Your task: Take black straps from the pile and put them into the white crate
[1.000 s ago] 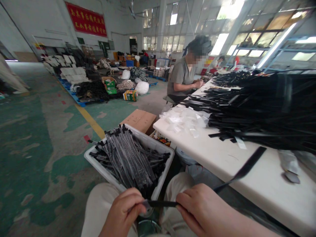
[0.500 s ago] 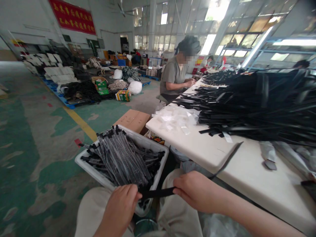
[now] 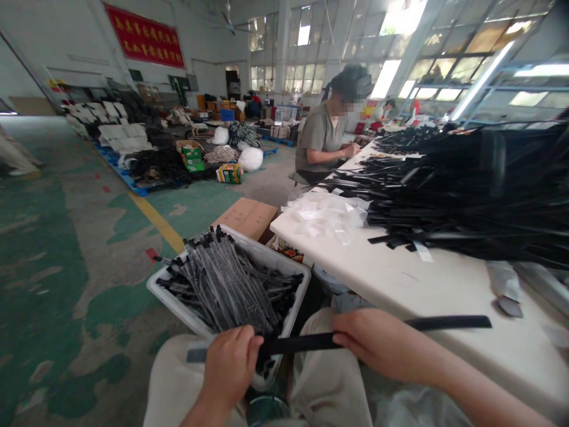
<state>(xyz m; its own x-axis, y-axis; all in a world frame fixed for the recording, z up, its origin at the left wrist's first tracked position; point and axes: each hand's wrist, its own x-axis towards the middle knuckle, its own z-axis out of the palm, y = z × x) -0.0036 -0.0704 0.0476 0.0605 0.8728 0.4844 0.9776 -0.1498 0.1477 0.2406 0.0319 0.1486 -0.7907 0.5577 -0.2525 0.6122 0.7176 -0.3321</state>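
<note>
My left hand [image 3: 229, 365] and my right hand [image 3: 373, 338] both grip a long, flat black strap [image 3: 297, 343] in front of me. The strap runs between them, and its free end extends past my right hand over the white table [image 3: 400, 284]. Directly below my left hand, a white plastic crate [image 3: 262, 252] rests against my lap. It holds many black straps in clear sleeves [image 3: 226, 290], lying mostly lengthwise. My hands hide the crate's near rim.
A large heap of black straps [image 3: 466, 196] and clear plastic bags [image 3: 326, 216] lie on the table. A seated co-worker [image 3: 320, 133] works at its far end. A cardboard box [image 3: 246, 219] stands beside the crate, and loaded pallets [image 3: 142, 166] sit on the green floor.
The strap's free end has swung down from pointing up and away to lying nearly level across the table. My right hand has shifted slightly up and to the right.
</note>
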